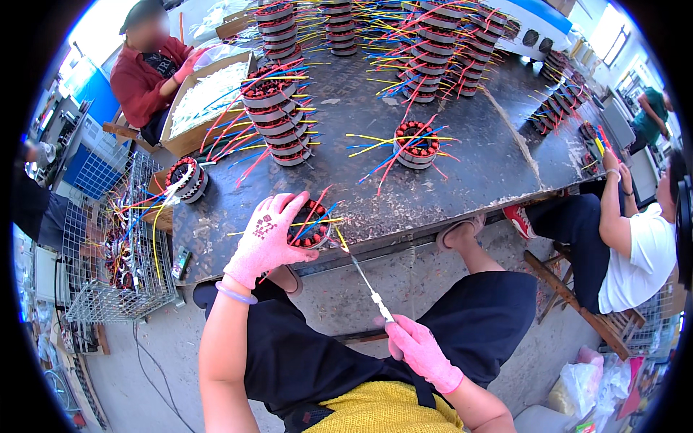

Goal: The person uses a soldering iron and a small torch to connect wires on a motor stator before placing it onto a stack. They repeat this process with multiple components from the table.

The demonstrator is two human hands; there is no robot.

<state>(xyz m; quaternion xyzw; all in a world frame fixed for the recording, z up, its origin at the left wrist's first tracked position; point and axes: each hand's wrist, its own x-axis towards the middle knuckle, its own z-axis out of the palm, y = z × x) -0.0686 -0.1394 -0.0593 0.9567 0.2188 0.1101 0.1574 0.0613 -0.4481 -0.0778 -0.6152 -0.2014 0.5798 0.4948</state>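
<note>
At the table's near edge, my left hand [268, 237], in a pink glove, grips a motor stator [309, 232]. The stator has red-and-black windings, with red, blue and yellow leads sticking out. My right hand [424, 353], also gloved in pink, is closed lower down, above my lap. From it a thin, pale length with a thicker white end [380, 306] runs up to the stator's right side, beside a yellow lead. Whether this is a tool or a sleeved strand I cannot tell. Another stator [416, 148] stands farther back on the table.
Tall stacks of stators [278, 119] rise from the dark table [346, 180]. One stator [186, 180] sits at the left edge, near a wire basket [119, 289] of wired parts. A box of white pieces [206, 101] lies beyond. Co-workers sit at left [148, 79] and right [639, 245].
</note>
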